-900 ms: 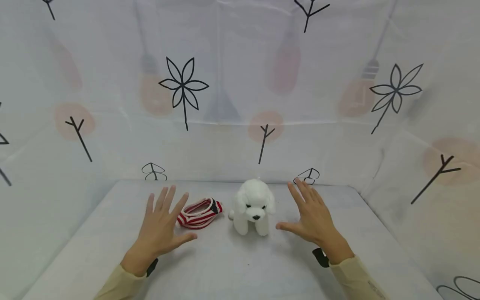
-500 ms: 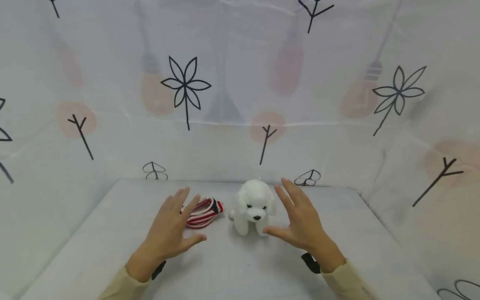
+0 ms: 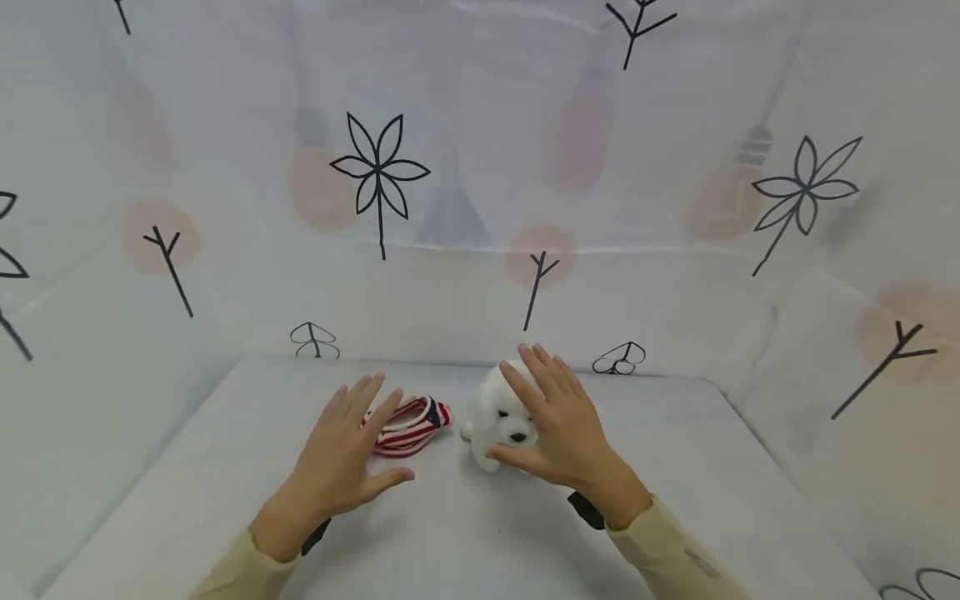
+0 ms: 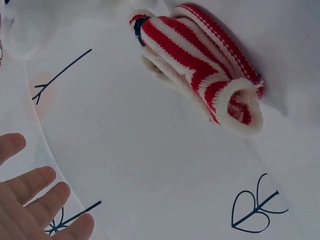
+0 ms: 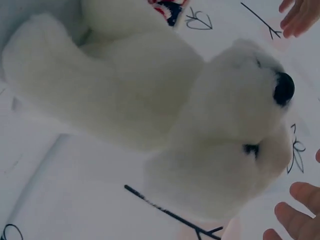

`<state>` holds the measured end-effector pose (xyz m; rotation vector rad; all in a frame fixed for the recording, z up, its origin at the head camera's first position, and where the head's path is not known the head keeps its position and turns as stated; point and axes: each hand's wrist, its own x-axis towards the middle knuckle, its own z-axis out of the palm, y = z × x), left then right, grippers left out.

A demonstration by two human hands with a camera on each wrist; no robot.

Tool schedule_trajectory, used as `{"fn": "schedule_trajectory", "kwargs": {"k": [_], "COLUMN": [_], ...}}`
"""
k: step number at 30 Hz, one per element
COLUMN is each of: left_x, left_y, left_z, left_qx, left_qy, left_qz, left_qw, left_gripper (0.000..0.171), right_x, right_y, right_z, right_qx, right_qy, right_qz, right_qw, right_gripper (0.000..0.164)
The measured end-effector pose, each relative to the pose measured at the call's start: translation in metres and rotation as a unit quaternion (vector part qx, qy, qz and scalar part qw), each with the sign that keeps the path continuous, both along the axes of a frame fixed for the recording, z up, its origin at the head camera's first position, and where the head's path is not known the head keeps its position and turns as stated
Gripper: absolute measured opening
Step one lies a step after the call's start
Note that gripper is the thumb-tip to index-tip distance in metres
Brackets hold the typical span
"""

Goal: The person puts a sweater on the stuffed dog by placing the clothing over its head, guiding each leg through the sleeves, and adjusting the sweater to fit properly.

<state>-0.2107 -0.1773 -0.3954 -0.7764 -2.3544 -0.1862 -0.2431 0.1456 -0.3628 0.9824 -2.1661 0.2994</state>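
A white plush dog (image 3: 495, 417) stands on the table facing me; in the right wrist view its furry body (image 5: 135, 90) fills much of the picture. My right hand (image 3: 558, 425), fingers spread, is in front of the dog and covers part of its face; no grip on it shows. To the dog's left lies a red-and-white striped knitted garment (image 3: 408, 429) with a dark blue patch, seen close in the left wrist view as a striped knit tube (image 4: 200, 65). My left hand (image 3: 337, 454) is spread in front of the garment's left end, holding nothing.
The white-covered table (image 3: 465, 533) carries the dog and garment. A white cloth backdrop (image 3: 465, 308) with line-drawn plants and pale orange spots encloses it at the back and sides.
My right hand has moved left from beside the dog to in front of its face. The left hand has shifted slightly right, then held. Dog and garment stay in place.
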Motion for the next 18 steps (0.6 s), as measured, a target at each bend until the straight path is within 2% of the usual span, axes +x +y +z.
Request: {"fn": "schedule_trajectory", "kwargs": {"k": [7,18], "left_x": [0.0,0.008], "left_y": [-0.005,-0.007], "left_z": [-0.001,-0.01], "left_qx": [-0.002,0.004], "left_qy": [-0.019,-0.063], "left_qz": [0.012,0.03], "left_qw": [0.9997,0.9975], "left_gripper": [0.101,0.103], "right_x": [-0.002,-0.006], "right_y": [-0.022,-0.054], "right_z": [0.006,-0.007], "right_qx": [0.037,0.078], "right_qy": [0.005,0.016], "right_qz": [0.008,0.033], "right_qw": [0.999,0.996], "right_gripper": [0.099,0.099]}}
